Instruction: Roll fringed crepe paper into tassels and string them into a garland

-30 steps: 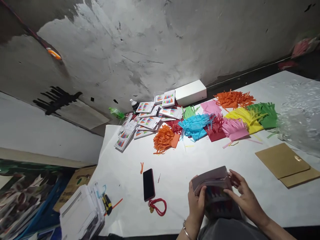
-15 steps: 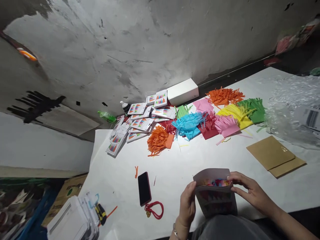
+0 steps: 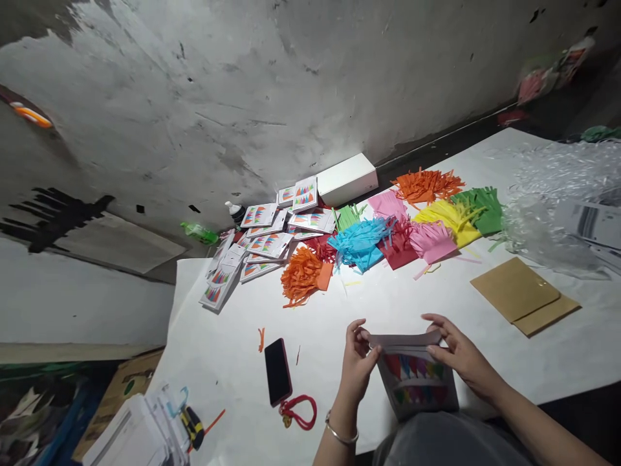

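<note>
Close to my body I have an open-topped paper envelope (image 3: 418, 378), its front printed with rows of colourful tassels. My left hand (image 3: 358, 362) pinches its upper left corner, thumb in front and fingers curled behind. At the upper right corner, my right hand (image 3: 458, 353) grips the edge between thumb and fingers. The envelope's top edges now lie almost together, and what is inside is hidden. Beyond my hands lie bundles of cut tissue tassels: an orange one (image 3: 305, 275), a blue one (image 3: 363, 243) and several in other colours.
Printed envelopes (image 3: 269, 244) are piled at the back left, beside a white box (image 3: 347, 179). A black phone (image 3: 278, 371) with a red strap (image 3: 305, 414) lies left of me. Brown card (image 3: 521, 294) and clear plastic wrap (image 3: 538, 226) are at right. A yellow-black cutter (image 3: 193, 427) sits at lower left.
The envelope's mouth, wide with coloured bits showing inside, has narrowed to a thin line. Its printed front has tipped into view. Both hands have moved up slightly at its top corners.
</note>
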`<state>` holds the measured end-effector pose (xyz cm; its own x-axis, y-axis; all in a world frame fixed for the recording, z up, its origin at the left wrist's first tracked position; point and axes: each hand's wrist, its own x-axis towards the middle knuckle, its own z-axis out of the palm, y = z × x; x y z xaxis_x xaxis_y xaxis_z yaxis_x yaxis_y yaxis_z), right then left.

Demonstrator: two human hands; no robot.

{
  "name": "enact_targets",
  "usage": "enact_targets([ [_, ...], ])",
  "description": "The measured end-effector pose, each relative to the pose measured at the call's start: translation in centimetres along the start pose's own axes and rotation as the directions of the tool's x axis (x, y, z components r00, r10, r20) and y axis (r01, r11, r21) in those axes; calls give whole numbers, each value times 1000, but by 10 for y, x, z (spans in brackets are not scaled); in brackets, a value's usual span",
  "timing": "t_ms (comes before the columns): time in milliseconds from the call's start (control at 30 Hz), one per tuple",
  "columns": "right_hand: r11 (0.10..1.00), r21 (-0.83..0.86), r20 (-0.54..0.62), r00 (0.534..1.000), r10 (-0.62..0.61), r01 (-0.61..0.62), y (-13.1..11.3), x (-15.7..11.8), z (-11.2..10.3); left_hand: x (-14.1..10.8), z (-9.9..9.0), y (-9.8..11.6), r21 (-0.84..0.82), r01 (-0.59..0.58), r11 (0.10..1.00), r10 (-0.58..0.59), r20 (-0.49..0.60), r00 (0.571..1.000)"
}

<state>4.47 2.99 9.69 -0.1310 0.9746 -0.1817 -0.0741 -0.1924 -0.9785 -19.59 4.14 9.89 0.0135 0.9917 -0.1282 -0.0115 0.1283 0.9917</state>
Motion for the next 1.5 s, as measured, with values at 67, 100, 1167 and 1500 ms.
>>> enact_targets([
  [67,999,-21,115,993,31,-29,-5,2,0,-2,2,1,-1,1,1000,-1,90,996],
  [100,999,-32,127,992,25,-21,-8,3,0,-2,3,3,24,-25,999,21,141,990],
  [1167,206,-587,479,541,-691,783,6,16,-22,-15,17,11,198,-96,975,57,196,979],
  [1500,-101,-618,604,389,-695,780,-13,17,-7,-16,19,17,256,-167,952,101,253,962],
])
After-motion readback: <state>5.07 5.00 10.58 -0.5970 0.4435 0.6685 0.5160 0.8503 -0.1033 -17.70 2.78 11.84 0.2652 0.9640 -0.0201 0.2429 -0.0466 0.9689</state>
